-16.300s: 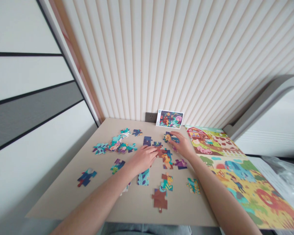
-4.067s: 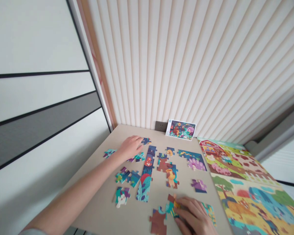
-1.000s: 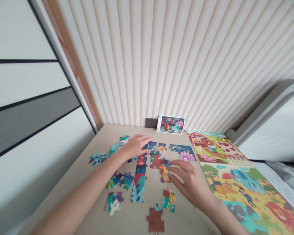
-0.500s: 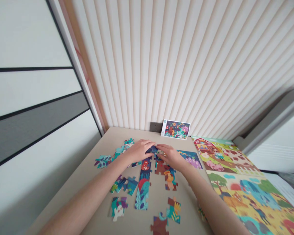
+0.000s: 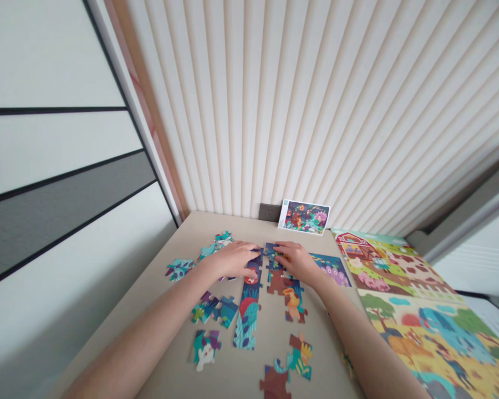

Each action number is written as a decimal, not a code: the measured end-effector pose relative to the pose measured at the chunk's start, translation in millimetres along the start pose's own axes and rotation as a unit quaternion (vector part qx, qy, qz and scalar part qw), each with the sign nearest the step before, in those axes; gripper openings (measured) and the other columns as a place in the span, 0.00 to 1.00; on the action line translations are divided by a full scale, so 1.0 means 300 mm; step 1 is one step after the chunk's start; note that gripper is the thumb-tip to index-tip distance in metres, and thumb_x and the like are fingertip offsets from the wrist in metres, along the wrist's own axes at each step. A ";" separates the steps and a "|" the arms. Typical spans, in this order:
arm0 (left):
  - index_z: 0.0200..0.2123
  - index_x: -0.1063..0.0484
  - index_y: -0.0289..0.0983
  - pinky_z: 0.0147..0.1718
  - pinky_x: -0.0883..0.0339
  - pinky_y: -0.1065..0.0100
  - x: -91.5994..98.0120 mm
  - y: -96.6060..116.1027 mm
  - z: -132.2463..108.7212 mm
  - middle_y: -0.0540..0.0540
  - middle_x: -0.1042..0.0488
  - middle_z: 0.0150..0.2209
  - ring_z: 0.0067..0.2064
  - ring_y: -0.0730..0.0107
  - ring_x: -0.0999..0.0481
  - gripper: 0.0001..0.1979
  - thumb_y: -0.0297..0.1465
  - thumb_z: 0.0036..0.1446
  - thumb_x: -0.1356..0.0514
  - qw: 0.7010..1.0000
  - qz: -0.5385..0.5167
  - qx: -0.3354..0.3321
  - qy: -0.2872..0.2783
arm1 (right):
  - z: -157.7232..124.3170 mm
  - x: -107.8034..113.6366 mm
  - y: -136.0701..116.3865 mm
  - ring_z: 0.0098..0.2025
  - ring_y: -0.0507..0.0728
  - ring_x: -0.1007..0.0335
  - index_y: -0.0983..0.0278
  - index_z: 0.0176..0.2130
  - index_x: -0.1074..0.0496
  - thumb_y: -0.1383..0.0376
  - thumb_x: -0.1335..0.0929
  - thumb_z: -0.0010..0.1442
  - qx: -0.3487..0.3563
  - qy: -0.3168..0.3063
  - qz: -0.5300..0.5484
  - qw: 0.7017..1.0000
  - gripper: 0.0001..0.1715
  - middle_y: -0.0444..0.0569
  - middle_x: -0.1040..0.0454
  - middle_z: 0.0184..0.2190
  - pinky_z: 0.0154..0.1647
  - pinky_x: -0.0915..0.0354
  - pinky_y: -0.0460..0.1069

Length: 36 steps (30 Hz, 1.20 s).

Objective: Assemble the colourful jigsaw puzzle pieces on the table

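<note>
My left hand (image 5: pixel 238 259) rests over the upper end of a long vertical strip of joined jigsaw pieces (image 5: pixel 247 321). Its fingers and thumb bend around the strip's top part. Just to the right, my right hand (image 5: pixel 298 261) has its fingertips on the dark blue upper pieces (image 5: pixel 271 250) of a second joined section. That section runs down through a brown bear part (image 5: pixel 276 281) to an orange animal part (image 5: pixel 293 302). A narrow gap separates strip and section. My palms and fingers hide some of the pieces.
A picture card (image 5: pixel 304 216) leans on the ribbed wall by a socket (image 5: pixel 269 212). Teal pieces (image 5: pixel 180 269) and a rabbit piece (image 5: pixel 205 350) lie left; a brown piece (image 5: pixel 275 382) lies near the front. A purple-blue section (image 5: pixel 336 271) and finished farm puzzle (image 5: pixel 388 266) are right.
My hands have moved slightly apart. The left thumb and fingers have shifted left and down along the strip, and the gap between the two sections shows more at the top.
</note>
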<state>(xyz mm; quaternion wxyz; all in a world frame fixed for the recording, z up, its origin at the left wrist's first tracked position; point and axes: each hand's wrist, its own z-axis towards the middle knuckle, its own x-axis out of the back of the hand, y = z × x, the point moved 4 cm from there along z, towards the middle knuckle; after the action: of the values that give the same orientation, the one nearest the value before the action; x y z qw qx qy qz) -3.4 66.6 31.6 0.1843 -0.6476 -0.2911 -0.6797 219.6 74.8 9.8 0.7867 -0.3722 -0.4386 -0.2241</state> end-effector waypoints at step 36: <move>0.62 0.30 0.48 0.61 0.38 0.57 -0.014 -0.029 0.010 0.42 0.32 0.64 0.63 0.51 0.31 0.28 0.46 0.60 0.35 0.998 -0.039 -0.011 0.053 | -0.106 0.045 -0.181 0.52 0.65 0.29 0.58 0.46 0.22 0.53 0.26 0.61 -0.045 -0.066 -0.126 0.989 0.17 0.53 0.22 0.48 0.54 0.37 0.59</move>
<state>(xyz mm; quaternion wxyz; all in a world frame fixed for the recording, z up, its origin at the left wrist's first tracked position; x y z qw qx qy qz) -6.2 74.6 26.2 0.1656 -0.6013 -0.2980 -0.7227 206.3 15.9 31.7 0.7037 -0.3631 -0.5224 -0.3163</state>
